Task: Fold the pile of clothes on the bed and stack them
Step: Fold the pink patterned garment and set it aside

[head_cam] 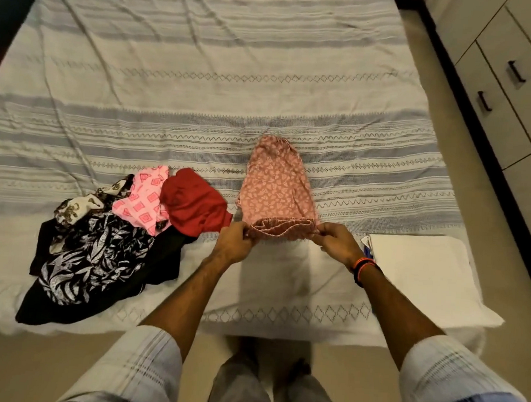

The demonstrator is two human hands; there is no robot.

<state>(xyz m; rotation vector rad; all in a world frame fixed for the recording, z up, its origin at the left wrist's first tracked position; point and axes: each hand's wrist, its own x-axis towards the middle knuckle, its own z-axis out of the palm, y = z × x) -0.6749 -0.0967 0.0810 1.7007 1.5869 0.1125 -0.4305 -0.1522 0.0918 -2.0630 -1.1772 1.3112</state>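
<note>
Left hand, right hand: each grip pinching pink printed garment waistband; pile left.

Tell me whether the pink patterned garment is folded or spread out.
Spread out: the pink patterned garment lies flat lengthwise on the bed, both hands pinching its near end.

A wide bed under a crumpled white coverlet with grey-blue woven stripes fills the room. Right of it runs beige tiled floor, then pale drawers with dark bar handles.
</note>
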